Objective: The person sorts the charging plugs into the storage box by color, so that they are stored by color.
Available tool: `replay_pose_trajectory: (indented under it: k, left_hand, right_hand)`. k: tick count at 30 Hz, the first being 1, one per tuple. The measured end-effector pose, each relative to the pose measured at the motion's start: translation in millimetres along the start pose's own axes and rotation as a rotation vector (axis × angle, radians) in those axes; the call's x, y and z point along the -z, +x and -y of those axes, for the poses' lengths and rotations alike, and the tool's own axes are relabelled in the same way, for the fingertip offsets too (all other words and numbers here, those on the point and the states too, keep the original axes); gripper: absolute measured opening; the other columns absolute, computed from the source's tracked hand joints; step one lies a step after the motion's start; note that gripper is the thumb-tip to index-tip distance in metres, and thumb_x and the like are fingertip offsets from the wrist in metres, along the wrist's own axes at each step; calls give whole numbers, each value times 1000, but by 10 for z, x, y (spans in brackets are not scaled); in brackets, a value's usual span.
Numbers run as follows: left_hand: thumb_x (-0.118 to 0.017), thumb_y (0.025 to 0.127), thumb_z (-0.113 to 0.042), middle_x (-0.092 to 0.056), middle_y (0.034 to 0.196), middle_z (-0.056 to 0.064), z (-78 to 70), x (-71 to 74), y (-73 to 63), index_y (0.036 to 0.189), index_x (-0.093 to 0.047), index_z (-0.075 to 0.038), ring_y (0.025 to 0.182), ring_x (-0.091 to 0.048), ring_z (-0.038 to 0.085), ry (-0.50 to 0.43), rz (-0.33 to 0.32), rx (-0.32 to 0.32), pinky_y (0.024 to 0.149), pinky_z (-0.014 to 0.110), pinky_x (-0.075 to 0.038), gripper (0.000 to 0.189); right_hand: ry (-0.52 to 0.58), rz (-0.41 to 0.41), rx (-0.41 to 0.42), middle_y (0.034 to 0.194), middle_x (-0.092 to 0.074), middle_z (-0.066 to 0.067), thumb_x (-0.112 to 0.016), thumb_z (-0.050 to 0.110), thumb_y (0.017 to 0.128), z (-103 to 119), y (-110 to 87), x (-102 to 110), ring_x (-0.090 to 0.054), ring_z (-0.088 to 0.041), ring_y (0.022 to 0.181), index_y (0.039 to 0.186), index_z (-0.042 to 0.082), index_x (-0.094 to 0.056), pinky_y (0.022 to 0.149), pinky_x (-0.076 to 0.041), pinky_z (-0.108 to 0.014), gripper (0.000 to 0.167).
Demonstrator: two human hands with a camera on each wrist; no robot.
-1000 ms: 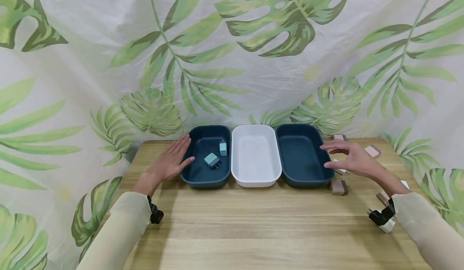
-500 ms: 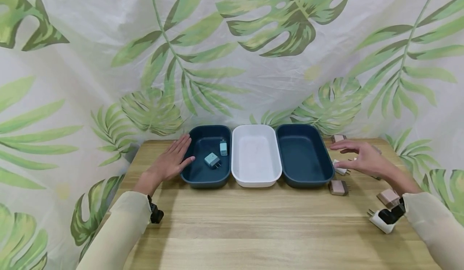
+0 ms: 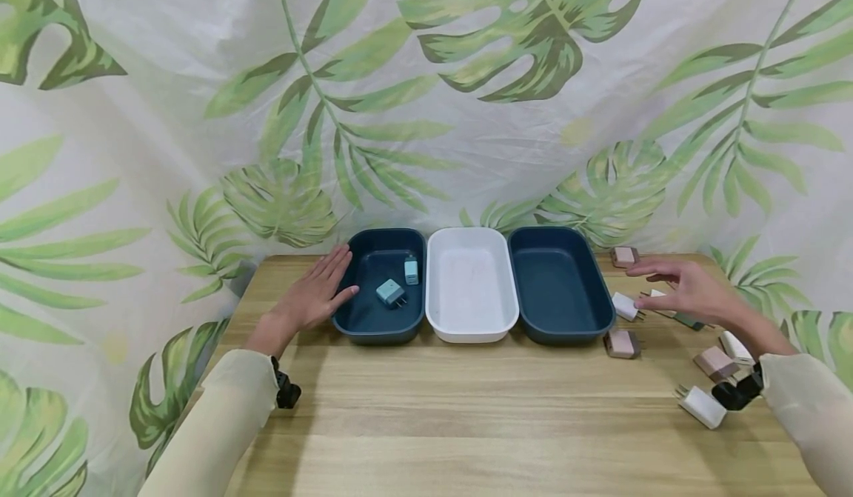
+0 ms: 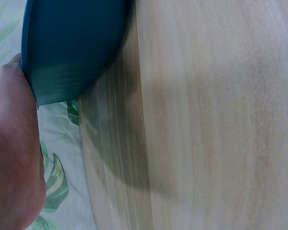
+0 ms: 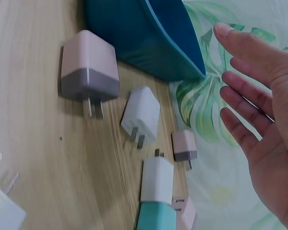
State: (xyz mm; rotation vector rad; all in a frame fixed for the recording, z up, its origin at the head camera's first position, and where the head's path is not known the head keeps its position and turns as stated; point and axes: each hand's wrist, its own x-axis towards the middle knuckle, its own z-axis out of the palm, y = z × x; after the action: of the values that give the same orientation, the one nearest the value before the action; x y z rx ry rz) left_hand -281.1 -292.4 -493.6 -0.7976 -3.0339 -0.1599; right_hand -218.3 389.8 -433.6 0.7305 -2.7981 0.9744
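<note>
My left hand (image 3: 308, 298) lies flat with straight fingers at the left rim of the left dark blue bin (image 3: 380, 332). Inside that bin are two light teal charger plugs, one (image 3: 389, 292) near the middle and one (image 3: 411, 270) by the right wall. My right hand (image 3: 700, 291) hovers with relaxed, parted fingers over the chargers at the table's right and holds nothing. Below and around it lie a white charger (image 5: 141, 114), a pink and grey charger (image 5: 90, 62), another white charger (image 5: 157, 179) and a teal one (image 5: 156, 218).
A white bin (image 3: 472, 282) stands in the middle, with a second dark blue bin (image 3: 563, 282) right of it. More pink chargers (image 3: 716, 364) and a white charger (image 3: 703, 407) lie near the right wrist. A leaf-print cloth (image 3: 426, 112) hangs behind the wooden table (image 3: 466, 423).
My right hand has moved right, away from the right blue bin's rim and over the chargers, uncovering some of them. The left hand stays where it was.
</note>
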Motion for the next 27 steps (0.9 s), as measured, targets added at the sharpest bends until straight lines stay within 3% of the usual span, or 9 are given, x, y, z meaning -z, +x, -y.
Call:
replay_pose_trajectory:
  k: [8, 14, 20, 27]
  left_hand:
    - [-37, 114, -52, -7, 178, 19, 0, -2, -4, 169, -13, 0, 164, -6, 37, -4, 3, 2, 131, 57, -14, 80]
    - [-37, 114, -52, -5, 178, 18, -7, 10, -5, 169, -11, 0, 165, -5, 36, 8, 24, 10, 131, 56, -13, 81]
    - [-38, 113, -52, -5, 178, 18, -22, 25, -12, 169, -11, 0, 165, -6, 36, 6, 24, 13, 131, 55, -13, 81]
    - [-38, 113, -53, -6, 178, 19, -28, 32, -13, 169, -11, -1, 164, -6, 36, 6, 31, 18, 132, 54, -12, 81]
  right_hand:
    - [-37, 18, -57, 127, -75, -10, -93, 16, 82, -70, -83, 71, -53, 20, 108, 127, 17, -77, 87, -43, -3, 47]
    - [-26, 17, -43, 126, -74, -13, -94, 12, 80, -184, -126, 96, -54, 19, 107, 125, 11, -77, 87, -45, -4, 48]
    - [-14, 29, -46, 124, -75, -2, -94, 10, 79, -291, -183, 168, -55, 16, 105, 124, 9, -77, 85, -46, -5, 48]
    - [-58, 64, -123, 126, -73, -13, -93, 14, 81, -392, -258, 255, -55, 14, 106, 128, 6, -75, 85, -45, -5, 51]
